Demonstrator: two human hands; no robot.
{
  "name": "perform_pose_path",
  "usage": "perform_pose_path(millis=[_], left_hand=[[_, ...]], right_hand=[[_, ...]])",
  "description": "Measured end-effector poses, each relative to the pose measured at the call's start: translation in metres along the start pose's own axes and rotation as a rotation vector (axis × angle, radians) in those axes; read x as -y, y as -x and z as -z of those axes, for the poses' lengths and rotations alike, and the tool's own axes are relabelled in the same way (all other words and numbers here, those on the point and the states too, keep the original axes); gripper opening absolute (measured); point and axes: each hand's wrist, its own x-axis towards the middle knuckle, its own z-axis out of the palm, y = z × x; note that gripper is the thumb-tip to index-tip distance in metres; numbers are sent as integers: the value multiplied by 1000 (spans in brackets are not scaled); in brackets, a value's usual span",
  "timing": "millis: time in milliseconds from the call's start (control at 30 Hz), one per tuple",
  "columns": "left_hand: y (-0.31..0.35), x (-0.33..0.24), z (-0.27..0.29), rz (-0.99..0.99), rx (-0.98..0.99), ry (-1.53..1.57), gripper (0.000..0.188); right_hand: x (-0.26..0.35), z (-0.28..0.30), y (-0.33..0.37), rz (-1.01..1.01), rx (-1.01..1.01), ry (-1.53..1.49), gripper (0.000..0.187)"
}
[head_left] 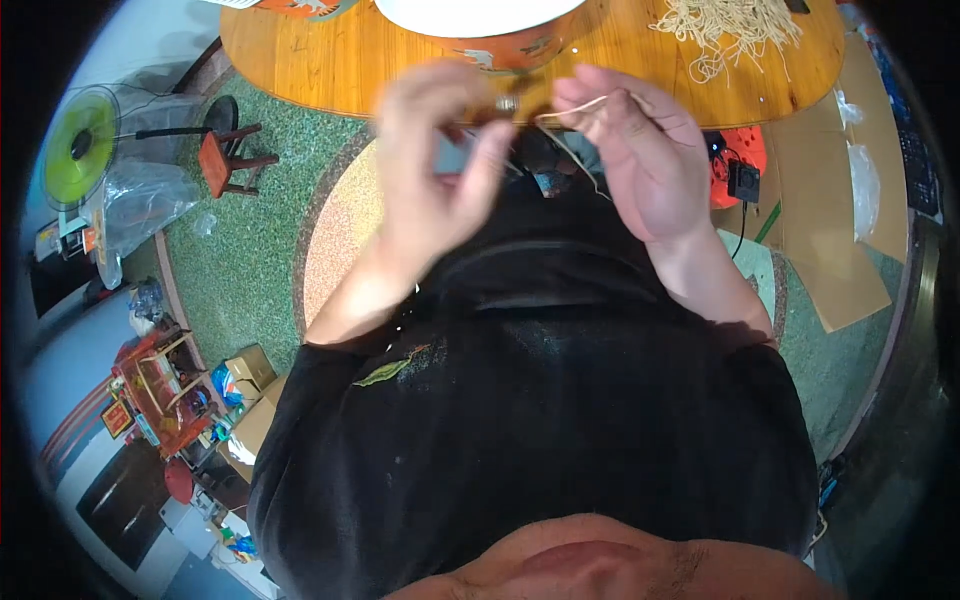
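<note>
Cord (574,107), one, thin, pale: pinched at your right hand's (655,165) fingertips, the nearer hand; runs leftward toward your left hand (430,165), then bends down and rightward. Left hand: blurred, grip cannot be told. Surface (330,60): just beyond.

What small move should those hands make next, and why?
Perhaps the left hand should pinch the pale cord near its bend: the right hand holds it, and that bend sits between the hands. Blur hides whether the left holds anything.
</note>
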Motion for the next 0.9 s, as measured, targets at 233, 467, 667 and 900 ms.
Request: perform_pose_path(millis=[233,467,667,900], left_hand=[[-100,20,50,-310,374,-553,31],[-107,-10,48,69,455,-189,22],[-108,-25,42,289,458,-12,22],[-108,-23,43,348,540,2,27]], right_hand=[[9,13,-21,75,-29,344,22],[-12,11,-45,167,25,450,14],[-18,1,-45,171,-19,345,14],[-8,-8,-42,34,-122,201,4]])
